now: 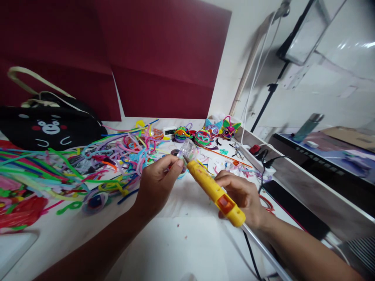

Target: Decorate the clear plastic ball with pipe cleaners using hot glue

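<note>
A yellow hot glue gun with an orange switch is in my right hand, its fingers curled round the far side. A glue stick sticks out of its rear end. My left hand pinches a clear plastic piece, rounded like a small ball or cup, between thumb and forefinger. The gun's nozzle points at this piece, close to my left fingertips; whether they touch I cannot tell. Behind my left hand, a dark ring-shaped item is partly hidden.
Tangled pipe cleaners cover the left side. Decorated balls stand at the back, near a small digital clock. A black bag is at far left. A power strip and black phone-like slab lie right.
</note>
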`<state>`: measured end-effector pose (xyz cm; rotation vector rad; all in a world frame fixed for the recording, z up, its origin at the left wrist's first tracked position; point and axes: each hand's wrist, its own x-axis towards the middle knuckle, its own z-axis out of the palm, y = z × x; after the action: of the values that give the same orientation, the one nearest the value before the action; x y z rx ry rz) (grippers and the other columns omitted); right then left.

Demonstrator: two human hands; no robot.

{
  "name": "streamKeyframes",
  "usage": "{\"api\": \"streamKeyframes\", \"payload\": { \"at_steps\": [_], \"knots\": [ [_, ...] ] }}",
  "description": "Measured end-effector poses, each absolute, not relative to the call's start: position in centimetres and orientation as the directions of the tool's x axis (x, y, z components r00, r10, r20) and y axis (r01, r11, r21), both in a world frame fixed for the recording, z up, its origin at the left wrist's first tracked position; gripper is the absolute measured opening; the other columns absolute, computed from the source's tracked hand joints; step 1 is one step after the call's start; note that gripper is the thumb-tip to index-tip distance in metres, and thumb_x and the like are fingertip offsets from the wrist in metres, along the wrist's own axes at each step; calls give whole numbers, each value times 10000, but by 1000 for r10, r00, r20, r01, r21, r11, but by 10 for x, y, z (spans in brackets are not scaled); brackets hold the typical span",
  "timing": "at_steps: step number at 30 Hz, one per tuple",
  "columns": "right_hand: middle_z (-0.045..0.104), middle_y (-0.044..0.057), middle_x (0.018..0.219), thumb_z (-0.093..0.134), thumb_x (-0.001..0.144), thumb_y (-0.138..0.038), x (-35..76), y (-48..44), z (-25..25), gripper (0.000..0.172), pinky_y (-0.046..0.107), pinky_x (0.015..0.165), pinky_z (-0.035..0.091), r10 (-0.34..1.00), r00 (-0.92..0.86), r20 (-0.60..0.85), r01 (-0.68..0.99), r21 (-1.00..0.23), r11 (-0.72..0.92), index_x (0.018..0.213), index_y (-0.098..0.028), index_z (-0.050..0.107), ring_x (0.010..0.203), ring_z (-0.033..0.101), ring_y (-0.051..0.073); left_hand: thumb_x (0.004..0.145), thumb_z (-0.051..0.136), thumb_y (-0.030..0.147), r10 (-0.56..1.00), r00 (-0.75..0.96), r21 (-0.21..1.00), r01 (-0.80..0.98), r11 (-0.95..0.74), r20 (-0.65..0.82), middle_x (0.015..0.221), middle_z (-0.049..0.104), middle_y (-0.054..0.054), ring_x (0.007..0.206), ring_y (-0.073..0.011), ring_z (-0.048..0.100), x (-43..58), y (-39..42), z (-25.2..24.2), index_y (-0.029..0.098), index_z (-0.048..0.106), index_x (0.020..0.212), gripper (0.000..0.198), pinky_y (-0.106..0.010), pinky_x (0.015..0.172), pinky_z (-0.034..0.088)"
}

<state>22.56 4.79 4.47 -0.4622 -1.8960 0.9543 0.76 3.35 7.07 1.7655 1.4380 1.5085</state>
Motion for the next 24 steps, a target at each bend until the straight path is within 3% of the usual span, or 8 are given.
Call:
{"api": "streamKeyframes", "payload": {
  "at_steps": [24],
  "knots": [
    [586, 19, 733, 802, 696, -316, 226, 48, 44, 266, 335, 611, 425, 660, -482, 576, -61, -774, 630, 927, -284, 675, 680, 539, 200, 873, 543, 329, 870, -115, 817, 420, -395, 480, 635, 586, 42, 619, -122, 530, 8, 33, 71, 195, 606, 702, 226, -228, 583, 388]
  ]
}}
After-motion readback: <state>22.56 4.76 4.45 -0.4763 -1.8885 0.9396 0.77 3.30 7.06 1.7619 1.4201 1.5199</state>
